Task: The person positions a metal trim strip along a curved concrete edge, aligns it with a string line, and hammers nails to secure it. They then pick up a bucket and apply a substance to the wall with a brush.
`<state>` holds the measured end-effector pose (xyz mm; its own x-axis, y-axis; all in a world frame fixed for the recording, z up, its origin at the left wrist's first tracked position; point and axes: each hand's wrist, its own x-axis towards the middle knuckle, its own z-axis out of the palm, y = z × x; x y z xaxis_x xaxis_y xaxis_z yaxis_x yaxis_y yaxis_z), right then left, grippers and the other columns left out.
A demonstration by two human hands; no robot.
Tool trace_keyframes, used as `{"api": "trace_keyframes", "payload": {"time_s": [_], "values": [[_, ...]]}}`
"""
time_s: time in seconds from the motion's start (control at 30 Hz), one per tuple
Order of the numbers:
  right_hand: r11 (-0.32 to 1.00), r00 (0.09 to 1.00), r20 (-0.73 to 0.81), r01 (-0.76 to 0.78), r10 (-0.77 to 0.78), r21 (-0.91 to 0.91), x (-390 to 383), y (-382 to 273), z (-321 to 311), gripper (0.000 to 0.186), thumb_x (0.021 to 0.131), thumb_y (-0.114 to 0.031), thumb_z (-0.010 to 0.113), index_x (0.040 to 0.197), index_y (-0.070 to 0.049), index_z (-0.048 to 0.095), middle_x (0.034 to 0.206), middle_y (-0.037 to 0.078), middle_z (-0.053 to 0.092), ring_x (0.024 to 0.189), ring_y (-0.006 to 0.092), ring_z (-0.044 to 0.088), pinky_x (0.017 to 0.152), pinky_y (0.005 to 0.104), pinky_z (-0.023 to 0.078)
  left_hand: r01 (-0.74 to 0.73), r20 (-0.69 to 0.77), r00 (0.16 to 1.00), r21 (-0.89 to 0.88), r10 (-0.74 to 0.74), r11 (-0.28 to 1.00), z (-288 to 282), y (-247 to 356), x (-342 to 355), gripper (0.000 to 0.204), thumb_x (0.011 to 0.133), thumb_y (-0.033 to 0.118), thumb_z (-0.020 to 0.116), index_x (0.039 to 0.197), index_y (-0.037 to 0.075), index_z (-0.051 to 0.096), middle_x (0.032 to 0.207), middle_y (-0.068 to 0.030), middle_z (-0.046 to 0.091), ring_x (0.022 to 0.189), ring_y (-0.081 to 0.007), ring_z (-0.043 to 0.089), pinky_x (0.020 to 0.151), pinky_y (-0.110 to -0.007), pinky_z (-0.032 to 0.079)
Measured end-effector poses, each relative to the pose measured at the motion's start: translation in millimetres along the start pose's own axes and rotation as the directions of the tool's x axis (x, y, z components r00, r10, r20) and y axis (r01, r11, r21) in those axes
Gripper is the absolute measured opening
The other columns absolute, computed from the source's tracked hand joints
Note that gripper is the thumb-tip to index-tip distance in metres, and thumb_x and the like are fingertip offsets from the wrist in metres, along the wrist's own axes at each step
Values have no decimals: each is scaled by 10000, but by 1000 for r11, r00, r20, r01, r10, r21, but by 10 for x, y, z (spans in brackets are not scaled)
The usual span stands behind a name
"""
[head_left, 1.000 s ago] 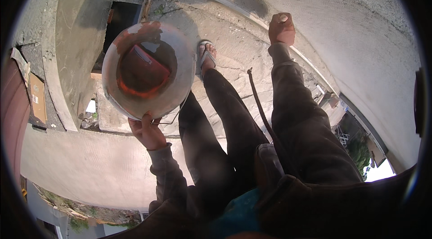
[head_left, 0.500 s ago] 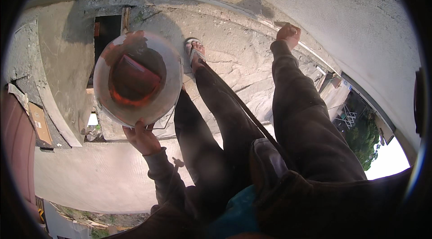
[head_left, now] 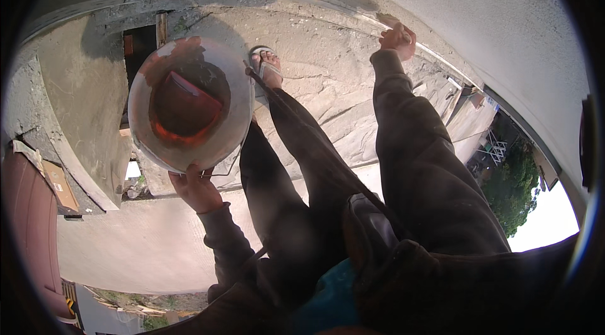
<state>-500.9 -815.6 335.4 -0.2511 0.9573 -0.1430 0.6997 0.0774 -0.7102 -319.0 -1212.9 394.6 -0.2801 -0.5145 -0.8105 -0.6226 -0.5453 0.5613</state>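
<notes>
My left hand (head_left: 198,191) grips the near edge of a round whitish bucket (head_left: 238,114), fingers at its rim by the wire handle (head_left: 232,168). Orange-red stuff coats the bucket's bottom, and a flat reddish piece (head_left: 198,100) with a pale edge lies inside. Stretched far ahead, my right hand (head_left: 399,42) is closed around a small flat tool (head_left: 387,20) whose brownish end points at the foot of the pale wall (head_left: 498,26). Most of that tool is hidden by the fingers. A narrow light strip (head_left: 435,57) runs along the wall beside this hand.
My foot in a flip-flop (head_left: 268,64) stands on rough, creased ground (head_left: 321,76). Left of the bucket is a dark opening (head_left: 142,48) with a wooden piece (head_left: 162,29). Cardboard (head_left: 60,185) lies far left. A dark strap (head_left: 309,124) hangs before my leg.
The view has shifted slightly. My right hand has moved a little left and farther along the wall's foot with the tool. My left hand keeps its hold on the bucket. The strap has swung.
</notes>
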Motion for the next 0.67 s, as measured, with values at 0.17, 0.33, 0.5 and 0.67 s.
{"api": "trace_keyframes", "payload": {"time_s": [0.17, 0.33, 0.5, 0.67], "values": [[947, 533, 803, 301, -267, 115, -700, -107, -610, 260, 853, -209, 722, 1034, -31, 664, 792, 74, 694, 624, 133, 639, 558, 262, 510, -75, 67, 995, -43, 78, 996, 293, -136, -152, 416, 793, -2, 612, 1187, 8, 479, 1166, -136, 565, 1016, -247, 610, 766, -394, 591], [690, 120, 884, 675, -451, 260, -1746, 106, 219, 167, 856, -136, 705, 994, -41, 699, 858, 63, 717, 700, 127, 676, 666, 261, 547, -125, 65, 990, -47, 128, 991, 621, -186, -269, 311, 810, -36, 628, 1094, -22, 502, 1111, -135, 572, 941, -221, 628, 753, -353, 598], [905, 269, 941, 419, -206, 78, -1759, 78, 429, 178, 886, -163, 674, 1000, -28, 693, 823, 80, 699, 657, 157, 665, 602, 278, 542, -85, 60, 994, -83, 90, 993, 791, -215, -289, 312, 808, -22, 636, 1080, -3, 485, 1111, -135, 571, 948, -220, 621, 739, -371, 582], [930, 477, 844, -130, -246, 345, -1574, -324, 749, 216, 911, -133, 644, 1080, 0, 637, 811, 129, 664, 621, 186, 648, 516, 283, 520, -24, 64, 997, -155, 34, 988, 838, -328, -126, 387, 826, 46, 655, 1164, 37, 467, 1138, -116, 571, 1021, -237, 601, 813, -445, 562]]}}
